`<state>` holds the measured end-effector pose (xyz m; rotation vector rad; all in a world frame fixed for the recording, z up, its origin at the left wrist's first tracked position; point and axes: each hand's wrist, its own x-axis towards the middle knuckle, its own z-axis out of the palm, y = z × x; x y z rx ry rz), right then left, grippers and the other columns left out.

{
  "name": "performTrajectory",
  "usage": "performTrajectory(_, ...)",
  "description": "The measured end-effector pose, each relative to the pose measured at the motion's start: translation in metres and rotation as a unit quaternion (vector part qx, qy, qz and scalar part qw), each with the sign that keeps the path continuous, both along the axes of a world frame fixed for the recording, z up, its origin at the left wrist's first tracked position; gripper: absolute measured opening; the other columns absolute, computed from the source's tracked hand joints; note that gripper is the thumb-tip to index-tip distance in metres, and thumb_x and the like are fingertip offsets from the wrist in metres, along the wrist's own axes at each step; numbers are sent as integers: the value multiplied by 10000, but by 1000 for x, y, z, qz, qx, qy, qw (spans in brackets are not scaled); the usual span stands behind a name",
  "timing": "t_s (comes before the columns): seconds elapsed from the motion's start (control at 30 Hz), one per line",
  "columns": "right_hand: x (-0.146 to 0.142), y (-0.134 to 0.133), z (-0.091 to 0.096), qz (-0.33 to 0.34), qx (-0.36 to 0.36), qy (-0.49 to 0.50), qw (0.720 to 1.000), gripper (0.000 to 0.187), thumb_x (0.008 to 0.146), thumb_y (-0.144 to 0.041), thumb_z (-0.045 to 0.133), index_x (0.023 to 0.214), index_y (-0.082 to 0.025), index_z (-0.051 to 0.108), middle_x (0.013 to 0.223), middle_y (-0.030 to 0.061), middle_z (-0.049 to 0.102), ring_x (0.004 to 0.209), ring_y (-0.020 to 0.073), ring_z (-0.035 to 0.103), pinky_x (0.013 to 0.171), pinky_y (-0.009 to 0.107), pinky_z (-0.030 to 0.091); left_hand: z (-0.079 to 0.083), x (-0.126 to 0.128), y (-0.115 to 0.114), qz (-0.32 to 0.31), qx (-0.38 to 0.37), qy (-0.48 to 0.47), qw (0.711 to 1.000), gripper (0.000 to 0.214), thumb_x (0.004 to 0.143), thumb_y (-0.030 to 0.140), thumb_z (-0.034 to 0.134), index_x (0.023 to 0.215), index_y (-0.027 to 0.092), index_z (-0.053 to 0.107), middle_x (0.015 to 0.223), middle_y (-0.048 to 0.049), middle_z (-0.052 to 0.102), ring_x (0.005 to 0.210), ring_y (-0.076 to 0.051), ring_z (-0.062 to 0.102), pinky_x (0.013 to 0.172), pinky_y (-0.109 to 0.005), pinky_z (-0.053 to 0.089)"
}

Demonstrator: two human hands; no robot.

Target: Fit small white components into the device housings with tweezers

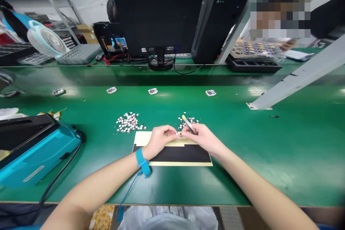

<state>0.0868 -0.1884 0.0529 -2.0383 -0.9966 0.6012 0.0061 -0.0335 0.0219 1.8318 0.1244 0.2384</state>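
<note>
My right hand (202, 138) is shut on a slim metal pair of tweezers (188, 123) with a yellow-sleeved end, its tips down by my left fingertips. My left hand (159, 141) pinches a tiny white component (177, 134) close to those tips. Both hands hover over a black and cream adhesive sheet (180, 154) on the green bench mat (269, 151). Beyond them lie two loose heaps of small white-and-metal components, one at left (128, 122) and one partly behind the tweezers (192, 119). A blue anti-static strap (142, 161) circles my left wrist.
A teal machine (33, 151) with a black cable sits at the left. Several small parts (152, 91) lie in a row beyond the heaps. A monitor (159, 25) stands at the back. A co-worker's hand (288, 45) is by a parts tray (256, 50) at back right.
</note>
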Motion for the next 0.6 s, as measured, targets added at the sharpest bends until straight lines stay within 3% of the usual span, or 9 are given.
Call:
performTrajectory(0.2, -14, 3, -16, -35, 49, 82, 995, 248, 869, -329, 463, 811, -97, 531, 666, -21, 509, 544, 64, 492, 513, 202, 439, 1, -4, -2, -6, 60, -27, 998, 176, 655, 301, 672, 689, 135, 627, 643, -6, 629, 573, -97, 529, 573, -192, 421)
performTrajectory(0.6, -13, 4, -23, -91, 85, 128, 984, 230, 862, -316, 475, 828, -97, 535, 728, -4, 532, 621, 86, 524, 576, 234, 462, 1, -1, -1, -57, 90, -20, 994, 139, 728, 235, 600, 831, 151, 643, 776, -33, 660, 702, -128, 592, 677, -218, 465)
